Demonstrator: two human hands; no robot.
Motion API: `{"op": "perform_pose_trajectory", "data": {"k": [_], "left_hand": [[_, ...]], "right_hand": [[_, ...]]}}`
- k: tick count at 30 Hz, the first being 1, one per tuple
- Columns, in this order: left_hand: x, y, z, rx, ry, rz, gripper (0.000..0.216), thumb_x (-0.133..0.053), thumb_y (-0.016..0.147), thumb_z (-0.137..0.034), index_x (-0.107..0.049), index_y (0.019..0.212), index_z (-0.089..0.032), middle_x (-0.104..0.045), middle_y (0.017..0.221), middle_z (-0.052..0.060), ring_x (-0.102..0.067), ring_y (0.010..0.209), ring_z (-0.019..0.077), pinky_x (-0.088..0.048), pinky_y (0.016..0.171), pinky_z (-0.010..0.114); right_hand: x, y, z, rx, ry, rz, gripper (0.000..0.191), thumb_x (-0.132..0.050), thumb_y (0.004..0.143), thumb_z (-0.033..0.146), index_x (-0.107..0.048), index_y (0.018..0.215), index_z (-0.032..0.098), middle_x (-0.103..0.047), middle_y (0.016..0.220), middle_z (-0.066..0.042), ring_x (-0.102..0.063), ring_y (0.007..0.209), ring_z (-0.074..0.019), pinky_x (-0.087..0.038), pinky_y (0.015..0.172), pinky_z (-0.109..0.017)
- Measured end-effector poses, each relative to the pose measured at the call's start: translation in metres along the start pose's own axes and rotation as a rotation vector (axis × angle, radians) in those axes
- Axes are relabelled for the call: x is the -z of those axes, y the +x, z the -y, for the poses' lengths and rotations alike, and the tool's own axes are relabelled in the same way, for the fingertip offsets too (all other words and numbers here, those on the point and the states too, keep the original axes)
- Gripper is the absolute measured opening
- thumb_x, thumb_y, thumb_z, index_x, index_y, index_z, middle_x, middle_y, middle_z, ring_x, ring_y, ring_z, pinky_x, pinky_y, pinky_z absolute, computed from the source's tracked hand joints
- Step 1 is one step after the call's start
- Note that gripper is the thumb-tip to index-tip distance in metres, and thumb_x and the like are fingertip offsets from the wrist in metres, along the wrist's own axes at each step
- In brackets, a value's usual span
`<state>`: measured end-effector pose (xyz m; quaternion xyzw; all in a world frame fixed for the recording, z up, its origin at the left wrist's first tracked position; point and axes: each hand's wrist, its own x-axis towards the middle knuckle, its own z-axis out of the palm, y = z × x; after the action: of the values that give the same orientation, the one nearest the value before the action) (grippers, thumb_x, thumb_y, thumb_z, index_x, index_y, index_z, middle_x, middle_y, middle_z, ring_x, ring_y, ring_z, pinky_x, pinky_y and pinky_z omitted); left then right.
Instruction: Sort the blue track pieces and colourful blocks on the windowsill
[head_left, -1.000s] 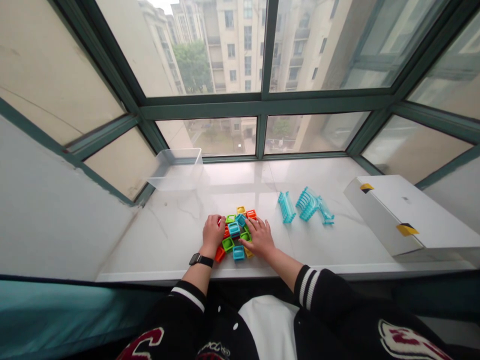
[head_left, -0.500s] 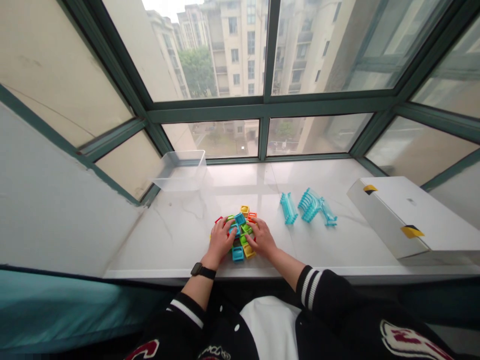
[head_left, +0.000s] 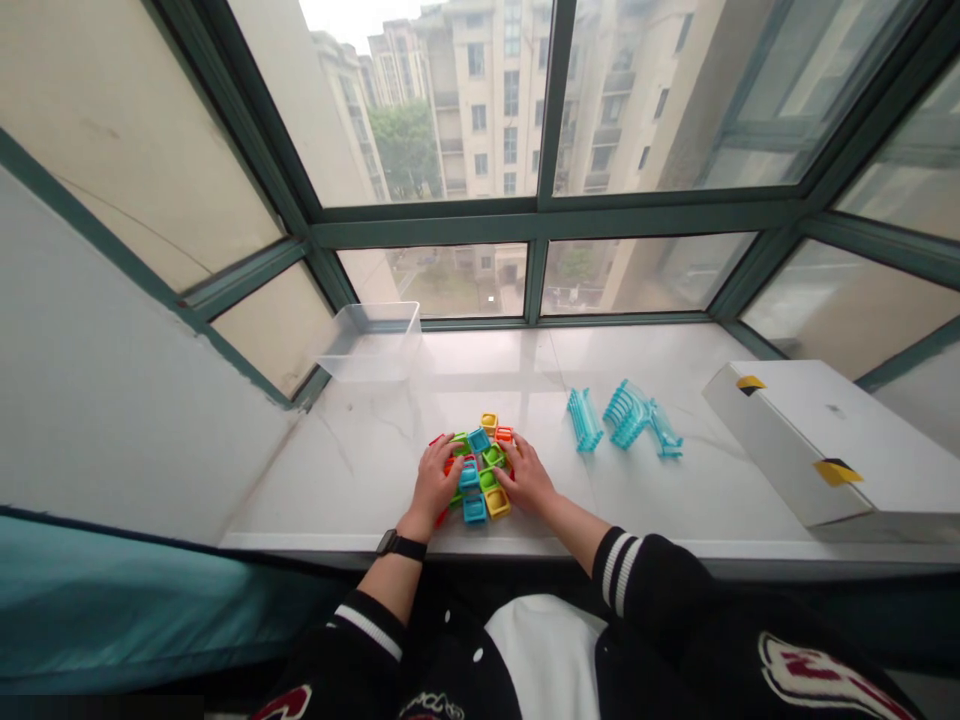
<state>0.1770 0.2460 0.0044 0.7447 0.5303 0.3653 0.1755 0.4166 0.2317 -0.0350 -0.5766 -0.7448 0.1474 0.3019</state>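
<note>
Several small, square, hollow plastic blocks in blue, green, yellow, orange and red lie bunched together near the front of the white sill. A blue block (head_left: 474, 509) and a yellow block (head_left: 496, 502) form the near edge of the bunch, while another yellow block (head_left: 489, 422) is at its far end. My left hand (head_left: 435, 482) rests on the left side of the bunch, fingers spread and partly covering red and green blocks. From the right, my right hand (head_left: 529, 480) touches the green and red blocks with its fingers apart. Neither hand grips a block.
Light blue clear plastic pieces, one on its own (head_left: 584, 420) and a few close together (head_left: 628, 412), lie right of the blocks. A clear plastic bin (head_left: 371, 365) stands at the back left by the window. A white box (head_left: 847, 440) with yellow-black tabs sits at the right.
My left hand has drawn slightly left, off the blue block in the middle, so more blue and red blocks show. My right hand stays at the right side. The view has shifted slightly.
</note>
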Motion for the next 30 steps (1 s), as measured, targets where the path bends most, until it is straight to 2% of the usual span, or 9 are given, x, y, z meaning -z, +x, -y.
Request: {"op": "perform_pose_trajectory", "data": {"k": [4, 12, 14, 17, 20, 22, 24, 26, 30], "left_hand": [[0.009, 0.001, 0.02, -0.022, 0.082, 0.085, 0.039, -0.045, 0.105, -0.038, -0.066, 0.137, -0.028, -0.062, 0.151, 0.006, -0.051, 0.143, 0.0243, -0.032, 0.126, 0.056], [0.043, 0.009, 0.058, 0.023, 0.171, 0.096, 0.043, -0.037, 0.105, -0.036, -0.075, 0.123, -0.025, -0.065, 0.147, 0.005, -0.054, 0.14, 0.0246, -0.037, 0.124, 0.053], [0.056, 0.012, 0.062, 0.053, 0.131, 0.043, 0.044, -0.036, 0.104, -0.036, -0.076, 0.118, -0.023, -0.069, 0.141, 0.006, -0.057, 0.137, 0.0245, -0.039, 0.123, 0.051], [0.078, 0.011, 0.06, 0.115, 0.091, -0.112, 0.047, -0.029, 0.105, -0.034, -0.074, 0.112, -0.022, -0.072, 0.13, 0.008, -0.061, 0.129, 0.0239, -0.045, 0.118, 0.047], [0.097, 0.002, 0.047, 0.127, 0.1, -0.268, 0.045, -0.026, 0.105, -0.034, -0.069, 0.113, -0.022, -0.071, 0.123, 0.01, -0.063, 0.123, 0.0246, -0.049, 0.114, 0.046], [0.1, -0.009, 0.033, 0.086, 0.106, -0.335, 0.04, -0.031, 0.105, -0.036, -0.066, 0.116, -0.022, -0.07, 0.122, 0.01, -0.063, 0.122, 0.0257, -0.049, 0.113, 0.046], [0.091, -0.024, 0.014, 0.041, 0.102, -0.348, 0.034, -0.036, 0.105, -0.037, -0.063, 0.12, -0.023, -0.069, 0.124, 0.01, -0.062, 0.123, 0.0268, -0.048, 0.114, 0.048], [0.069, -0.039, -0.007, 0.003, 0.075, -0.295, 0.03, -0.041, 0.104, -0.037, -0.061, 0.122, -0.024, -0.068, 0.125, 0.01, -0.062, 0.124, 0.0275, -0.049, 0.113, 0.048], [0.002, -0.06, -0.044, -0.126, -0.013, -0.02, 0.032, -0.048, 0.102, -0.034, -0.06, 0.13, -0.025, -0.067, 0.128, 0.012, -0.061, 0.128, 0.0291, -0.049, 0.114, 0.052]], "right_hand": [[-0.015, 0.006, 0.013, 0.038, 0.014, 0.008, 0.06, -0.062, 0.095, 0.04, -0.052, 0.152, 0.021, -0.041, 0.162, -0.017, -0.042, 0.148, -0.0337, -0.038, 0.123, -0.053], [-0.055, 0.026, 0.051, 0.027, -0.023, 0.035, 0.059, -0.058, 0.098, 0.042, -0.052, 0.152, 0.018, -0.041, 0.163, -0.02, -0.046, 0.144, -0.0369, -0.039, 0.12, -0.054], [-0.063, 0.032, 0.062, 0.01, -0.037, 0.06, 0.06, -0.057, 0.1, 0.043, -0.05, 0.153, 0.017, -0.04, 0.164, -0.02, -0.045, 0.146, -0.0364, -0.039, 0.121, -0.052], [-0.072, 0.042, 0.074, -0.023, -0.035, 0.117, 0.062, -0.054, 0.102, 0.046, -0.046, 0.157, 0.018, -0.036, 0.168, -0.019, -0.043, 0.149, -0.0356, -0.039, 0.121, -0.052], [-0.071, 0.051, 0.076, -0.01, 0.041, 0.181, 0.061, -0.049, 0.105, 0.045, -0.043, 0.16, 0.02, -0.037, 0.169, -0.017, -0.039, 0.153, -0.0336, -0.039, 0.122, -0.053], [-0.061, 0.05, 0.07, 0.037, 0.13, 0.174, 0.059, -0.046, 0.106, 0.043, -0.041, 0.161, 0.023, -0.039, 0.168, -0.015, -0.038, 0.155, -0.0313, -0.04, 0.123, -0.053], [-0.044, 0.041, 0.057, 0.095, 0.222, 0.125, 0.059, -0.047, 0.105, 0.043, -0.04, 0.161, 0.025, -0.043, 0.166, -0.014, -0.039, 0.155, -0.0299, -0.039, 0.124, -0.055], [-0.02, 0.023, 0.041, 0.131, 0.302, 0.098, 0.062, -0.053, 0.102, 0.043, -0.041, 0.16, 0.024, -0.049, 0.16, -0.015, -0.045, 0.15, -0.0295, -0.04, 0.124, -0.054], [0.039, -0.027, 0.006, 0.059, 0.411, 0.095, 0.055, -0.058, 0.099, 0.036, -0.049, 0.152, 0.025, -0.064, 0.141, -0.013, -0.065, 0.126, -0.0258, -0.057, 0.106, -0.048]]}}
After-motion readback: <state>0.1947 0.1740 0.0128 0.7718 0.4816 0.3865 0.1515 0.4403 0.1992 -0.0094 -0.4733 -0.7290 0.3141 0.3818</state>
